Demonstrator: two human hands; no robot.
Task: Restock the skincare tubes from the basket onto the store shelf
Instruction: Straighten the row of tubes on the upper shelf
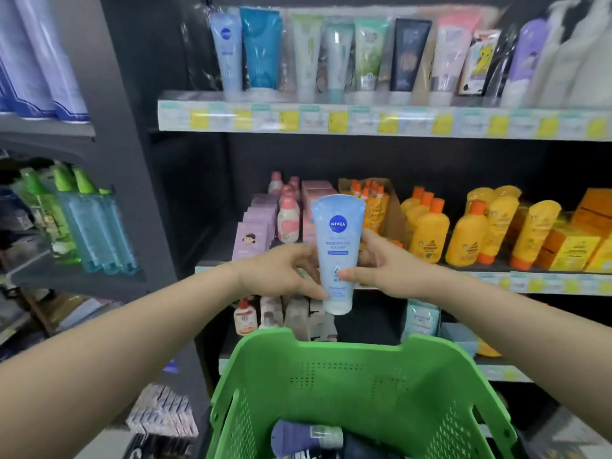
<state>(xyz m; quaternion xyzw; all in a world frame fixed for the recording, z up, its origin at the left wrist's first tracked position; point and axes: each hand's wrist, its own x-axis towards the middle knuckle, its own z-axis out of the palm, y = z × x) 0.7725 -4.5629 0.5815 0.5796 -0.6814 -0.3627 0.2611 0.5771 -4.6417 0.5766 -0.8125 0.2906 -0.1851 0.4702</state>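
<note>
Grey store shelf (364,122), top tier: mixed tubes standing cap-down, a matching tube (227,51) at its left end. Green plastic basket (265,349) below it, with more tubes (308,437) inside. Pale blue tube (336,240), upright above the basket, pinched by our left hand (278,273) and right hand (387,270) together. We should seat it cap-down beside its twin (label forward). Legible: "NIVEA"; the finer print is blurred.

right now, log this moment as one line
held: pale blue Nivea tube, cap down | left hand: gripping it | right hand: gripping it | green plastic basket: more tubes inside
</note>
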